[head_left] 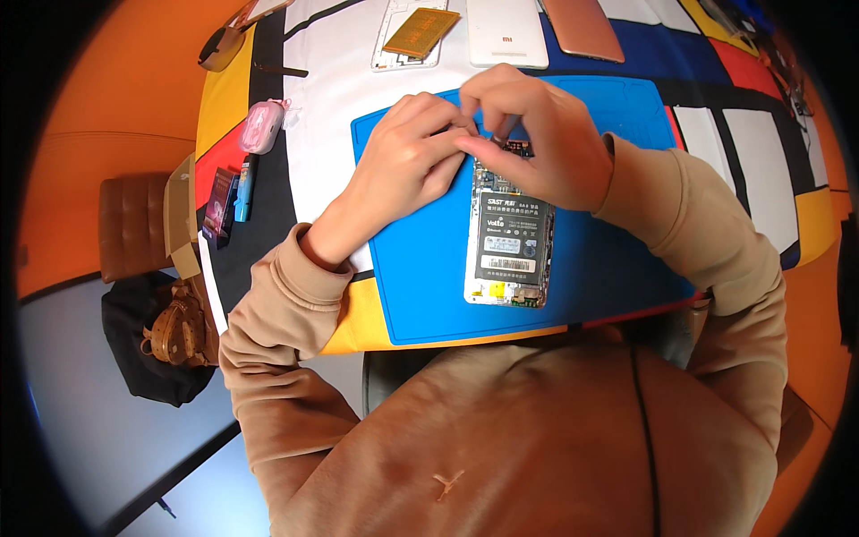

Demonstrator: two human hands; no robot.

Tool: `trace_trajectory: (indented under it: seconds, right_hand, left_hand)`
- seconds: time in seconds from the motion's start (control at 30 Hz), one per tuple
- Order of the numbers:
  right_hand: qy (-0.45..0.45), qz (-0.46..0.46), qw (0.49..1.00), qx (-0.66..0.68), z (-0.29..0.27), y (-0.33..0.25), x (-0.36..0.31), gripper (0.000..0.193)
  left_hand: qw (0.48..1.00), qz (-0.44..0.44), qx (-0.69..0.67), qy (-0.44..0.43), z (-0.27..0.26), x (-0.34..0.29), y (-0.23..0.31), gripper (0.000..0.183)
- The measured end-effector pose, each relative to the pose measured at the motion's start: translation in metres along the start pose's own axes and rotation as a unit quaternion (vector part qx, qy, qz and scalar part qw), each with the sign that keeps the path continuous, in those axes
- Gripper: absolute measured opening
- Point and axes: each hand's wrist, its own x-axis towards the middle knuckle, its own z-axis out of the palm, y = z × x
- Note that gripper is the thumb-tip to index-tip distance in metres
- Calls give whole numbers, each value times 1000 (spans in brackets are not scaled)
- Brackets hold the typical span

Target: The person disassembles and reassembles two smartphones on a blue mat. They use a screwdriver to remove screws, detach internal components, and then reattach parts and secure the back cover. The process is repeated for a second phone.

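Observation:
An opened smartphone (471, 242) lies upright on a blue work mat (420, 277), its inner side facing up. A black battery (514, 224) with printed labels fills its middle, and the bare circuit board shows above that. My left hand (416, 148) is closed beside the phone's upper left edge, its fingers curled. Arched over the phone's top end, my right hand (541, 130) brings its thumb and fingertips close to the left fingertips. Whatever the two hands pinch there is hidden or too small to name. My right hand also covers part of the circuit board.
Beyond the mat lie a white phone frame (380, 54) with a gold-coloured plate (425, 31) on it, a white back cover (506, 36) and a rose-gold one (586, 31). Leftward are a pink case (262, 127), a blue tube (243, 192) and a dark box (217, 210).

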Motion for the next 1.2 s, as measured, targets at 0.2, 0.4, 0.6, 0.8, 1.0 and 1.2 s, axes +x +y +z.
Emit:
trace_trajectory:
  seconds: [0.2, 0.4, 0.6, 0.8, 1.0, 1.2]
  right_hand:
    - [-73, -11, 993, -89, -2, -12, 17, 29]
    - [-99, 44, 991, -74, -8, -16, 16, 28]
    - [-100, 77, 991, -34, -9, -14, 11, 28]
    - [-113, 71, 991, -22, -10, -14, 10, 30]
    - [-80, 56, 995, -13, -6, -14, 12, 30]
    - [-115, 70, 991, -22, -12, -14, 10, 31]
  left_hand:
    - [1000, 7, 4, 17, 2, -2, -1, 11]
    - [1000, 10, -1, 15, 2, -3, -3, 9]
    - [1000, 12, 19, -8, 2, -4, -4, 9]
    - [1000, 18, 13, 7, 3, -4, -4, 10]
    - [1000, 12, 6, 8, 3, -6, -5, 11]
    - [1000, 23, 3, 12, 5, -8, -8, 12]
